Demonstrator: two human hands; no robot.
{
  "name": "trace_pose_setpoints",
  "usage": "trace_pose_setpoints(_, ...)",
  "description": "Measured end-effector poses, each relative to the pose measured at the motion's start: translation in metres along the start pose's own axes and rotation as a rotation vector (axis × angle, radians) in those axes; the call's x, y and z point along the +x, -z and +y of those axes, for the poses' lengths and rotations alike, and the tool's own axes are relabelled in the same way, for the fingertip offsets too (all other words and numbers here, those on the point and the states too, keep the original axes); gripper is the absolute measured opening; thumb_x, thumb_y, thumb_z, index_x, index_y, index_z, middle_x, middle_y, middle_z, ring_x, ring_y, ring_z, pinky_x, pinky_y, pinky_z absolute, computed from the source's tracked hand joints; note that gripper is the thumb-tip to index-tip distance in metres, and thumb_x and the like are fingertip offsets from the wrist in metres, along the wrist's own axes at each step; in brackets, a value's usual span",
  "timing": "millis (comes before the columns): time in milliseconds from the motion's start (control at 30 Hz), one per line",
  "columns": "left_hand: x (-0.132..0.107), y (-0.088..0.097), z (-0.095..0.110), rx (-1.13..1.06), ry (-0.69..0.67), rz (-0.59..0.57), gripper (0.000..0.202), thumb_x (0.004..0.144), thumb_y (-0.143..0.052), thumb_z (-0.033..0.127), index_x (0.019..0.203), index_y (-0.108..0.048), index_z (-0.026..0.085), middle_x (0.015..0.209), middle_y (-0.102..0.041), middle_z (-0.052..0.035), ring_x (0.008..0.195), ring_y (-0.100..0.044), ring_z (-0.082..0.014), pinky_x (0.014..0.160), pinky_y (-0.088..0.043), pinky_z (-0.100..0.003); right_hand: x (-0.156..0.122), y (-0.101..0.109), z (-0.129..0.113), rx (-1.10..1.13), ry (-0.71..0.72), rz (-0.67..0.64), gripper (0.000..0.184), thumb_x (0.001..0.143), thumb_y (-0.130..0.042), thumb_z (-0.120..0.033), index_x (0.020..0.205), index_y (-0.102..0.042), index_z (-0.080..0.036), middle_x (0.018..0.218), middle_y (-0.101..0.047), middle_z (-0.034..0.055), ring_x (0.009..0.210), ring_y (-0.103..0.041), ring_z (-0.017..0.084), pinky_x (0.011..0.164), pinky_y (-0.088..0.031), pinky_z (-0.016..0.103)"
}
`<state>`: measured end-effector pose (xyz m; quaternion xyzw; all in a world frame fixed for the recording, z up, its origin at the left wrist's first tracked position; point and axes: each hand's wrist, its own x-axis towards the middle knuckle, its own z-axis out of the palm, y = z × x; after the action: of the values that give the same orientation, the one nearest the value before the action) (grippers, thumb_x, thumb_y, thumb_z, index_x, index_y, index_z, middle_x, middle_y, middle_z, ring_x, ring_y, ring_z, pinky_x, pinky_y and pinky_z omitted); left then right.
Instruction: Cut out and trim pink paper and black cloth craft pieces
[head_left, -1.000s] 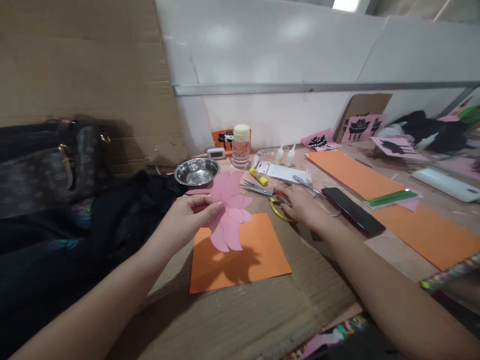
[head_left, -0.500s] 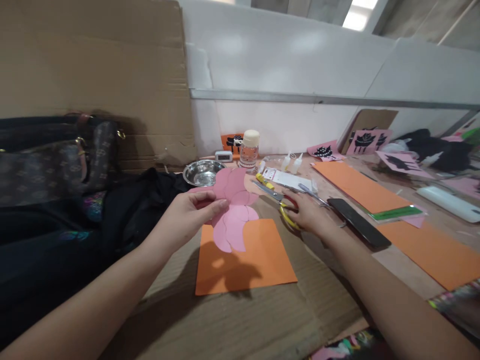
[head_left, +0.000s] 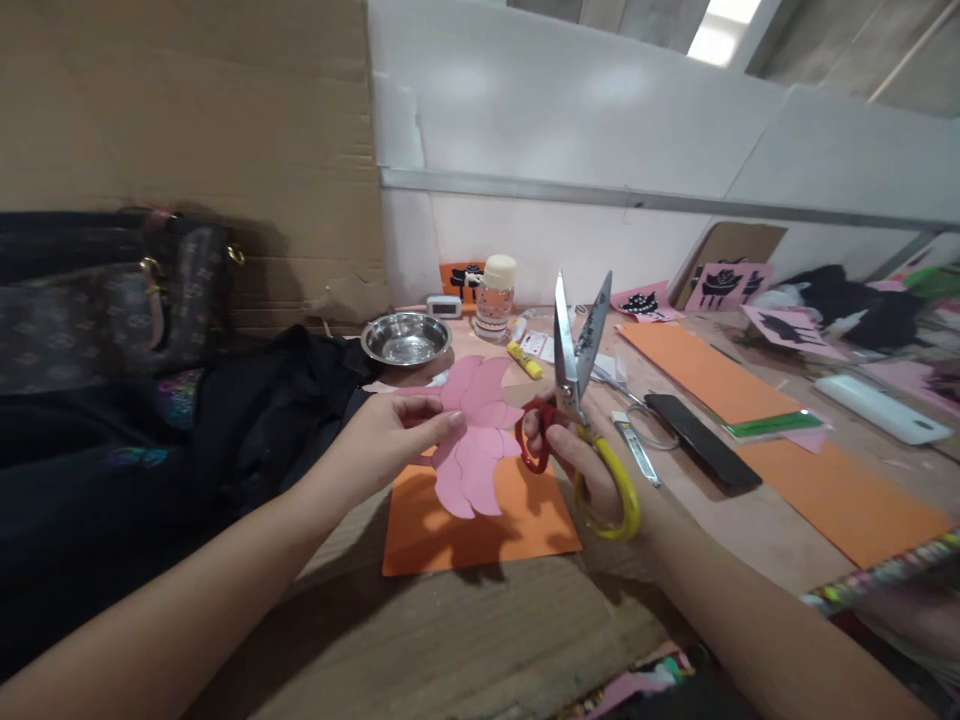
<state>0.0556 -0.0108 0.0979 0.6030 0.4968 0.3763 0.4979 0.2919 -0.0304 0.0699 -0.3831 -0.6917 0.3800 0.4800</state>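
Left hand (head_left: 397, 430): fingers clamped on the left side of the pink paper flower (head_left: 480, 450).
Flower position: raised above the orange paper sheet (head_left: 420, 540).
Right hand (head_left: 589, 465): fingers clamped on the scissors (head_left: 568, 397) at the red loop.
Blades: apart, tips upward; steer edges clear of left fingers.
Pinch: light; petals likely crease.

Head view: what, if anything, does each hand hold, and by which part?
The left hand pinches the pink flower cutout near its left side; the right hand holds the scissors by the red handle loop.
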Motion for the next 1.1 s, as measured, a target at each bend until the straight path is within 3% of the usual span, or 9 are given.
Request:
trace_pose_setpoints(100, 0.001, -0.007, -0.006, -0.006, 0.022, -0.059, 0.035, 0.077, -0.075, 0.052, 0.086, -0.077, 0.018, 0.086, -0.076, -0.0055, 0.075, -0.067, -0.0198, 0.064, -0.056, -0.029, -0.001, -0.003, 0.002, 0.125, -0.015, 0.016, 0.031, 0.098, -0.054, -0.051, 0.116, -0.049, -0.026, 0.092, -0.058, 0.0028, 0.074, -0.058, 0.018, 0.065, -0.053, 0.032)
trace_pose_setpoints(233, 0.0, -0.007, -0.001, 0.037, 0.023, -0.152, 0.029, 0.076, -0.076, 0.048, 0.082, -0.078, 0.02, 0.083, -0.077, -0.0052, 0.074, -0.068, -0.0212, 0.065, -0.057, -0.032, -0.001, 0.002, -0.001, 0.253, -0.067, 0.005, 0.031, 0.092, -0.066, -0.047, 0.109, -0.054, -0.025, 0.093, -0.058, 0.0026, 0.074, -0.056, 0.017, 0.064, -0.051, 0.031)
trace_pose_setpoints(467, -0.003, -0.005, -0.003, 0.359, -0.152, -0.347, 0.014, 0.082, -0.07, 0.034, 0.084, -0.078, 0.022, 0.082, -0.078, -0.0013, 0.074, -0.068, -0.0185, 0.067, -0.053, -0.028, -0.005, 0.002, 0.006, 0.195, -0.172, -0.056, 0.034, 0.081, -0.076, -0.026, 0.108, -0.056, -0.026, 0.105, -0.062, 0.0029, 0.093, -0.062, 0.018, 0.079, -0.052, 0.03)
trace_pose_setpoints(633, -0.001, 0.003, -0.004, 0.319, -0.253, -0.127, 0.031, 0.082, -0.072, 0.038, 0.109, -0.075, 0.022, 0.08, -0.071, -0.0001, 0.072, -0.063, -0.0156, 0.064, -0.049, -0.026, -0.004, -0.001, 0.006, 0.141, -0.233, -0.13, 0.024, 0.078, -0.073, -0.018, 0.096, -0.059, -0.023, 0.09, -0.061, -0.0006, 0.08, -0.058, 0.015, 0.073, -0.049, 0.027)
trace_pose_setpoints(767, 0.001, 0.007, -0.002, 0.307, -0.267, 0.015, 0.035, 0.085, -0.072, 0.042, 0.113, -0.073, 0.021, 0.076, -0.067, 0.0002, 0.067, -0.058, -0.0145, 0.061, -0.046, -0.027, -0.007, -0.005, -0.004, 0.123, -0.29, -0.149, 0.025, 0.076, -0.073, -0.018, 0.097, -0.06, -0.022, 0.087, -0.059, -0.0006, 0.076, -0.055, 0.015, 0.066, -0.046, 0.026)
trace_pose_setpoints(867, 0.004, 0.007, -0.005, 0.154, -0.303, 0.064, 0.051, 0.086, -0.072, 0.044, 0.129, -0.063, 0.019, 0.102, -0.072, -0.0067, 0.09, -0.066, -0.0192, 0.077, -0.053, -0.031, -0.011, -0.012, -0.005, 0.143, -0.29, -0.091, 0.025, 0.079, -0.071, -0.024, 0.1, -0.058, -0.022, 0.083, -0.059, -0.0014, 0.07, -0.055, 0.014, 0.064, -0.047, 0.027)
trace_pose_setpoints(967, 0.009, 0.008, -0.009, 0.03, -0.283, 0.107, 0.076, 0.083, -0.074, 0.05, 0.146, -0.046, 0.018, 0.132, -0.064, -0.0148, 0.115, -0.064, -0.0261, 0.093, -0.053, -0.037, -0.011, -0.015, 0.001, 0.157, -0.259, -0.002, 0.017, 0.087, -0.065, -0.034, 0.094, -0.056, -0.022, 0.077, -0.06, -0.0007, 0.069, -0.058, 0.017, 0.067, -0.05, 0.031)
trace_pose_setpoints(1033, 0.012, 0.009, -0.011, 0.055, -0.206, 0.058, 0.076, 0.078, -0.077, 0.054, 0.14, -0.053, 0.019, 0.129, -0.067, -0.0146, 0.113, -0.065, -0.0293, 0.089, -0.055, -0.038, -0.009, -0.015, 0.006, 0.152, -0.227, 0.049, 0.017, 0.09, -0.061, -0.039, 0.089, -0.056, -0.022, 0.077, -0.061, 0.0007, 0.071, -0.059, 0.019, 0.07, -0.051, 0.033)
trace_pose_setpoints(1100, 0.013, 0.009, -0.013, 0.111, -0.133, -0.046, 0.054, 0.075, -0.078, 0.054, 0.115, -0.071, 0.019, 0.106, -0.076, -0.0107, 0.096, -0.07, -0.0287, 0.078, -0.056, -0.037, -0.006, -0.013, 0.008, 0.138, -0.194, 0.091, 0.019, 0.091, -0.06, -0.041, 0.088, -0.057, -0.023, 0.08, -0.063, 0.002, 0.074, -0.06, 0.02, 0.073, -0.052, 0.035)
